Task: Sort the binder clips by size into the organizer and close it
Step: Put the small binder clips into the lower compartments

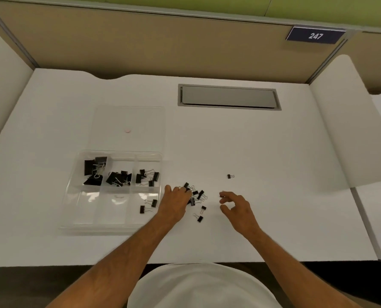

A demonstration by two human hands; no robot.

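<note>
The left hand [175,202] lies palm-down on the white desk [273,152], fingers curled into a loose pile of small black binder clips [197,195]; whether it grips one cannot be told. The right hand [235,206] hovers beside it, fingertips pinching something tiny. Left sits the clear plastic organizer [74,210], lid [129,121] open flat, clips grouped in its back compartments.

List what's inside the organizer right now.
Organizer: back row holds big clips, medium clips, smaller clips. Front right compartment has two small clips. Other front compartments look empty; glare hides detail.
</note>
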